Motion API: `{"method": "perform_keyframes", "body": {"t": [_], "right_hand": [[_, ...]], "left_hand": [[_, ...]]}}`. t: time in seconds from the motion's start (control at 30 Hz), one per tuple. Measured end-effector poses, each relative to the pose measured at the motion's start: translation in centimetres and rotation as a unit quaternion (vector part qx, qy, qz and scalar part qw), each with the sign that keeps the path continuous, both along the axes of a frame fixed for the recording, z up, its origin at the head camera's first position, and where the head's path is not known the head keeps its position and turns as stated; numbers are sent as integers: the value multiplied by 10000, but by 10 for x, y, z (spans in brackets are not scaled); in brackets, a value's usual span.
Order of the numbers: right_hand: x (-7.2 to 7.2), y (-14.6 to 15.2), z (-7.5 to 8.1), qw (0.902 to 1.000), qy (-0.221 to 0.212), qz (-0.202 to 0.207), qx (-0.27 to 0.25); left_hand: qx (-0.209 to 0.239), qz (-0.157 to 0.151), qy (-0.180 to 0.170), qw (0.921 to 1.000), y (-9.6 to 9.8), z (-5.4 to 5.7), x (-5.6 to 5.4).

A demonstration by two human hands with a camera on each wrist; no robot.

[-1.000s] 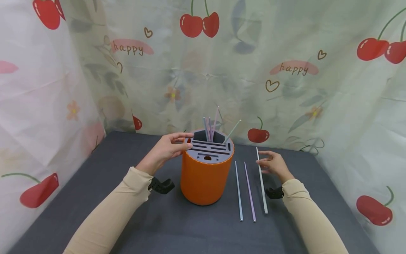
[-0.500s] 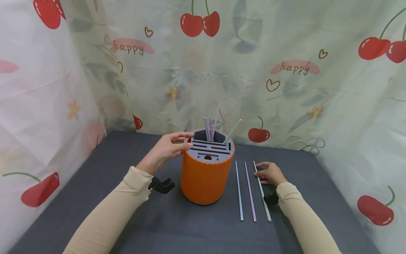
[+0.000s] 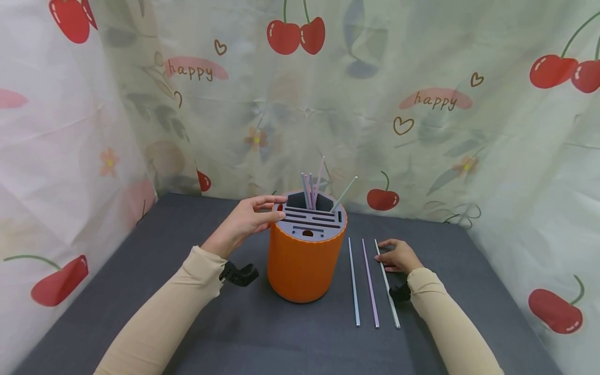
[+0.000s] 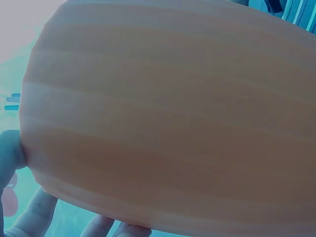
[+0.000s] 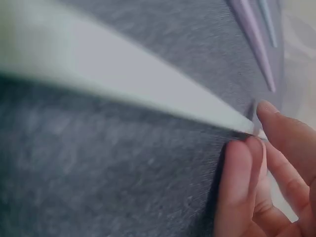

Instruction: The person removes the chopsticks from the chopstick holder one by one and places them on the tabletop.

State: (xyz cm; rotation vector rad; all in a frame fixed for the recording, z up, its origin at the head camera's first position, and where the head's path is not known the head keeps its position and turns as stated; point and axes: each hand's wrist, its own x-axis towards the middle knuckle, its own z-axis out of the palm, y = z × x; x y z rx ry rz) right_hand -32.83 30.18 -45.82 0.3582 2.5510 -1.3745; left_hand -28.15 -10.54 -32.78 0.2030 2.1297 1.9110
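An orange utensil holder (image 3: 303, 271) with a slotted grey top stands upright on the table in the head view. My left hand (image 3: 247, 216) grips its left upper rim, thumb and fingers spread around it; its orange side (image 4: 168, 113) fills the left wrist view. Right of the holder, a pale greenish-white chopstick (image 3: 390, 299) lies on the table. My right hand (image 3: 399, 256) pinches it near the far end, thumb on one side and fingers on the other, as the right wrist view shows. Beside it, roughly parallel, lie a lilac chopstick (image 3: 370, 284) and a light blue chopstick (image 3: 353, 284).
Several thin chopsticks (image 3: 311, 191) stand in the holder's rear compartment, and a pale green one (image 3: 344, 194) leans out to the right. A dark grey cloth (image 3: 262, 338) covers the table. Patterned curtains (image 3: 309, 104) close off the back and both sides.
My right hand has brought the pale chopstick toward me and slightly left, setting it beside the lilac one. During the last half second almost nothing moved. My left hand has stayed on the holder.
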Motion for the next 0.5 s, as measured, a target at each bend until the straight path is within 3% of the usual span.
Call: {"method": "perform_keyframes", "body": {"t": [0.17,0.3,0.4,0.5], "right_hand": [[1,1,10,9994,153,-135,-284],[1,-13,47,9894,866,-18,-1167],[4,-37,87,9590,1704,290,-2247],[15,-63,122,9095,2513,728,-3231]], "left_hand": [[17,-15,3,10000,1,0,0],[20,-29,18,10000,1,0,0],[34,-17,23,10000,0,0,0],[29,-3,14,10000,0,0,1]]}}
